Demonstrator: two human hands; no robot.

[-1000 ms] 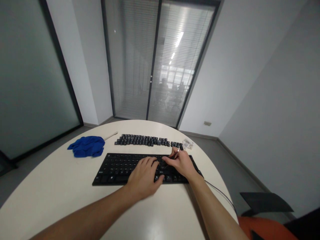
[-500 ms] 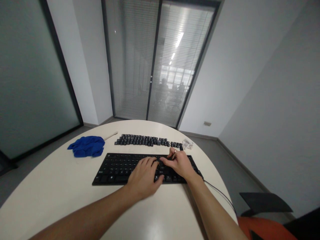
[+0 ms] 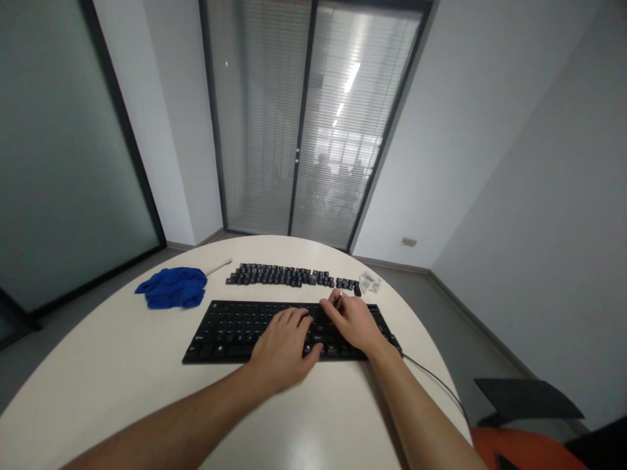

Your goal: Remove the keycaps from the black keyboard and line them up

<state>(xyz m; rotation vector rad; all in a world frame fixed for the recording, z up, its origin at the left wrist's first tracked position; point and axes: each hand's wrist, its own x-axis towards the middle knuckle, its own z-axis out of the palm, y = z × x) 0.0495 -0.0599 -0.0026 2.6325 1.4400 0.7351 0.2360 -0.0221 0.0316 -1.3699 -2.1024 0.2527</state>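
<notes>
- Venetian blinds [image 3: 259, 143] hang behind dark-framed glass beyond the far edge of a round cream table [image 3: 98, 385].
- Across the middle of the table lies a black keyboard [image 3: 220, 326]; its cable [image 3: 434, 376] runs from the right end over the table's right edge.
- Left hand [image 3: 280, 346]: palm down over the keyboard's near edge, fingers slightly bent and a little apart on the keys, thumb spread wide of them, gripping nothing.
- Right hand [image 3: 355, 321]: over the right part of the keyboard, fingers curled and thumb drawn in, pinched around a slim metallic tool [image 3: 341, 297], mostly hidden; whether its tip touches a key cannot be told.
- Loose black keycaps [image 3: 269, 275] stand in rows between the keyboard and the table's far edge.
- Toward the table's far left edge, a crumpled blue cloth [image 3: 174, 288] touches or nearly touches a thin white stick [image 3: 219, 266].
- Near the far right edge sits a crumpled translucent wrapper [image 3: 369, 282].
</notes>
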